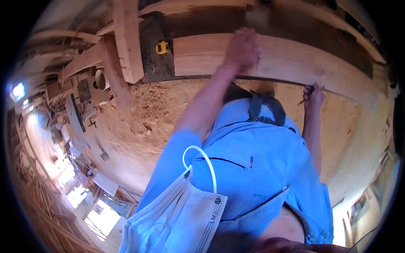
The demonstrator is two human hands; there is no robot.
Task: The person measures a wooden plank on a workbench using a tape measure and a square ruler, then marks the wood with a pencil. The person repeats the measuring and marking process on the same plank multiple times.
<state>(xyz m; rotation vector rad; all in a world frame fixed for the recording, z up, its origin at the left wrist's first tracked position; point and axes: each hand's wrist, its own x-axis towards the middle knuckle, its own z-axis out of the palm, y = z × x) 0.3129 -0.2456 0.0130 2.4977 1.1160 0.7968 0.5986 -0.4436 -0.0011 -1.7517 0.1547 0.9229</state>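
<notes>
A long pale wooden board (291, 59) lies across the dark workbench (202, 24) in front of me. Above the board's left half is my left hand (244, 49), fingers curled in and blurred. A thin dark line shows beside its fingers, but I cannot make out what it holds. At the board's near edge, further right, my right hand (313, 97) is closed with its fingertips up against the wood. A thin pencil-like stick (300, 102) pokes out from its left side. Just off the board's left end a yellow tape measure (161, 47) rests on the bench.
A thick upright timber (127, 42) stands left of the tape measure, with another slanted beam (114, 69) beside it. Sawdust and shavings (147, 109) cover the floor. Loose wood pieces crowd the far left. A face mask (177, 215) hangs in the lower view.
</notes>
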